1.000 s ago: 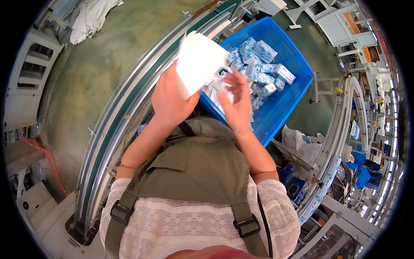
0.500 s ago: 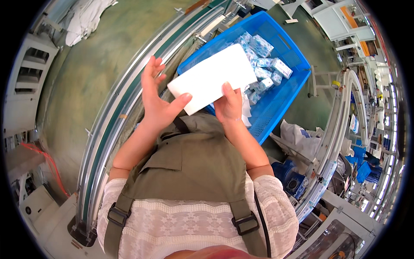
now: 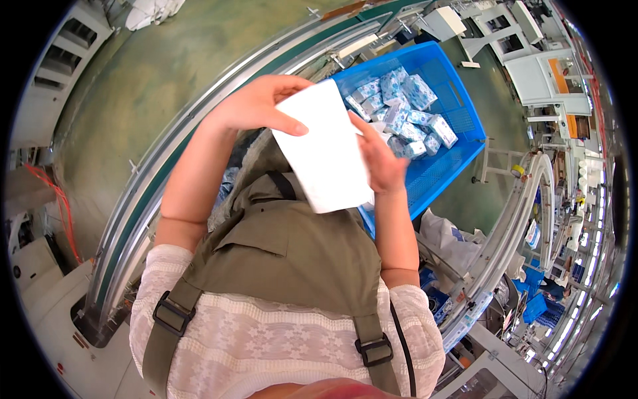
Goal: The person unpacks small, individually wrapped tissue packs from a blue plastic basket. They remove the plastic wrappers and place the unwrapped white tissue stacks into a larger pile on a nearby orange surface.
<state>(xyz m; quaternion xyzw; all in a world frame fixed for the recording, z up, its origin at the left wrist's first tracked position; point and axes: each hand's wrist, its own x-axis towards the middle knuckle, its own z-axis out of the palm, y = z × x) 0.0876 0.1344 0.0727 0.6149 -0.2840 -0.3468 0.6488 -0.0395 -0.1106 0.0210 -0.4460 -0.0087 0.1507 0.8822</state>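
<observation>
A white, flat, rectangular stack of folded paper [image 3: 322, 146] is held up in front of my apron, tilted, its short end toward me. My left hand [image 3: 262, 106] is closed on its far left corner, the thumb lying on top and the other fingers mostly hidden behind. At the right long edge is my right hand [image 3: 387, 163], slightly blurred, with its fingers apart and partly covered by the stack; the thumb stands away from it. Beyond the hands, a blue plastic crate [image 3: 442, 186] holds several small blue-and-white patterned packs [image 3: 419, 93].
A curved conveyor rail [image 3: 193, 120] with a green belt runs along the left. Another curved metal rail [image 3: 492, 256] lies to the right, near a white bag [image 3: 452, 239]. A white machine [image 3: 541, 76] stands at the far right.
The stack has turned from lying slantwise to nearly upright in view. My left hand, open before, has closed on its far left corner. My right hand's thumb has come off the stack.
</observation>
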